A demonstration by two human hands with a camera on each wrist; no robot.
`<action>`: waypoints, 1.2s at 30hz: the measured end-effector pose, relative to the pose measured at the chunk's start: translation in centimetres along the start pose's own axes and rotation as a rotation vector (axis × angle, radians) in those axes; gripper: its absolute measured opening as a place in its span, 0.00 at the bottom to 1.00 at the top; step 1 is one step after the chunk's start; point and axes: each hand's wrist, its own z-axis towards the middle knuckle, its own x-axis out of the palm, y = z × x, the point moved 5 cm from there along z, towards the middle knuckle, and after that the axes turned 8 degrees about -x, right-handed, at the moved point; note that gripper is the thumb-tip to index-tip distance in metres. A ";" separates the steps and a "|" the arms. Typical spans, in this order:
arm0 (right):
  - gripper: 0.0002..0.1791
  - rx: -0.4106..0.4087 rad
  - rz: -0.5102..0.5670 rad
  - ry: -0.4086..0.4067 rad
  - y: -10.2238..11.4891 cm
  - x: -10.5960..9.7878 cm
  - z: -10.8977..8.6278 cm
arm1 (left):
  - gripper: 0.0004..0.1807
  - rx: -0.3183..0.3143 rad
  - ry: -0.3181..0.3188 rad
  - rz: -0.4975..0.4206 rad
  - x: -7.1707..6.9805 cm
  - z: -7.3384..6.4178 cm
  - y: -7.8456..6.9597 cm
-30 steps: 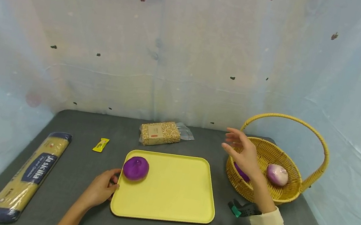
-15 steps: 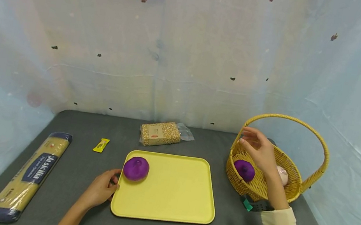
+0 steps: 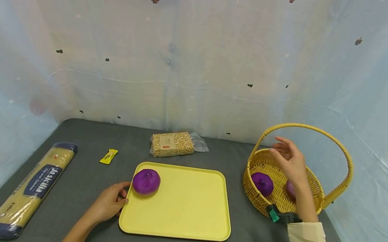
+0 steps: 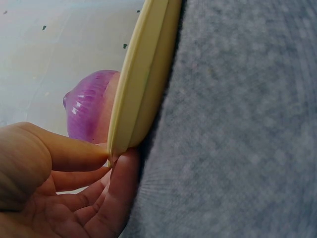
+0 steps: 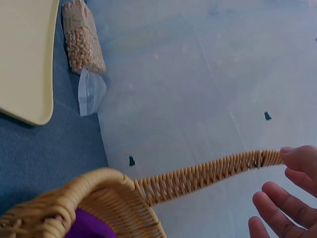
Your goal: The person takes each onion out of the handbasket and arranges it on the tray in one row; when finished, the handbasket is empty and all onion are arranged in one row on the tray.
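Observation:
In the head view my left hand [image 3: 107,204] pinches the left rim of a yellow tray [image 3: 184,204]; the left wrist view shows thumb and fingers on either side of that rim. A shiny purple onion [image 3: 146,181] sits in the tray's upper left corner, close to this hand. My right hand [image 3: 291,162] hovers over a yellow wicker basket [image 3: 251,191], inside its arched handle [image 5: 198,181], fingers loosely bent and holding nothing. Within the basket lies one purple onion [image 3: 262,184]. A second, paler one [image 3: 290,189] is mostly hidden behind my right wrist.
Behind the tray lies a clear bag of pale grains [image 3: 173,144]. A small yellow wrapped packet [image 3: 109,156] is left of it. At the far left a long pasta pack [image 3: 30,190] stretches along the grey table [image 3: 93,181]. A pale curtain [image 3: 204,55] hangs behind.
My right hand has moved right, from the basket's left side to above its middle, uncovering the purple onion and covering much of the paler one. My left hand and the tray have stayed put.

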 end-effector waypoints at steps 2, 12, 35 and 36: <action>0.23 0.004 0.004 -0.009 -0.6 -0.2 0.1 | 0.25 0.000 0.000 -0.001 0.0 0.0 0.0; 0.24 0.019 -0.004 -0.036 -5.2 -1.1 0.4 | 0.25 -0.007 0.003 0.008 0.0 0.1 0.0; 0.27 0.155 -0.154 -0.014 -8.3 -2.7 -0.3 | 0.26 0.002 0.001 0.002 0.1 0.1 0.2; 0.27 0.159 -0.156 -0.010 -8.4 -2.7 -0.4 | 0.26 0.001 0.000 0.001 0.1 0.1 0.3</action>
